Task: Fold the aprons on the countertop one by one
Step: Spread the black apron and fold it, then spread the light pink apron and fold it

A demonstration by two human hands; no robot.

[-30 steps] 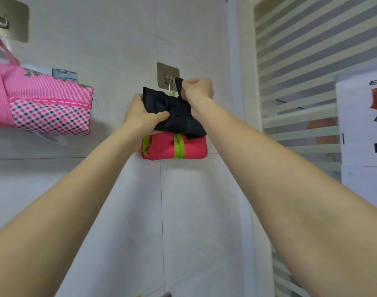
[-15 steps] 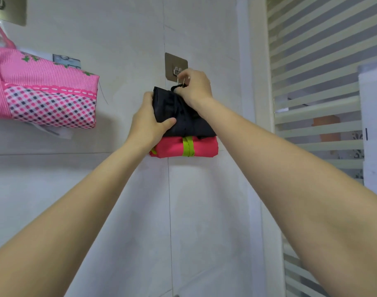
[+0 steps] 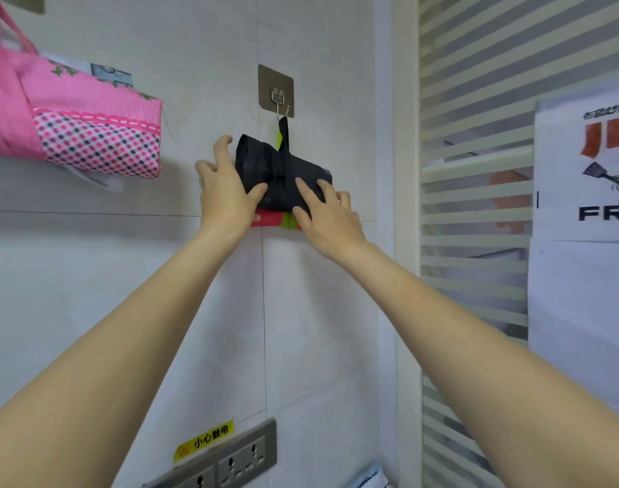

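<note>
A folded black apron (image 3: 279,170) hangs by its black strap from a metal wall hook (image 3: 278,96). Behind and just below it a folded red apron (image 3: 269,219) with a green band peeks out, mostly hidden. My left hand (image 3: 223,199) is at the black bundle's left edge. Its thumb touches the front, and its fingers are spread and off the cloth. My right hand (image 3: 327,220) lays straight fingers on the bundle's lower right corner. Neither hand grips anything.
A folded pink checked apron (image 3: 89,128) hangs on the wall at upper left. A steel socket strip (image 3: 230,459) with a yellow warning label (image 3: 206,440) sits low on the tiles. At right are a striped frosted glass panel (image 3: 477,135) and a paper poster (image 3: 589,170).
My right hand let go of the strap at the hook and dropped to the bundle's lower right. My left hand loosened its hold. The black apron now hangs from the hook.
</note>
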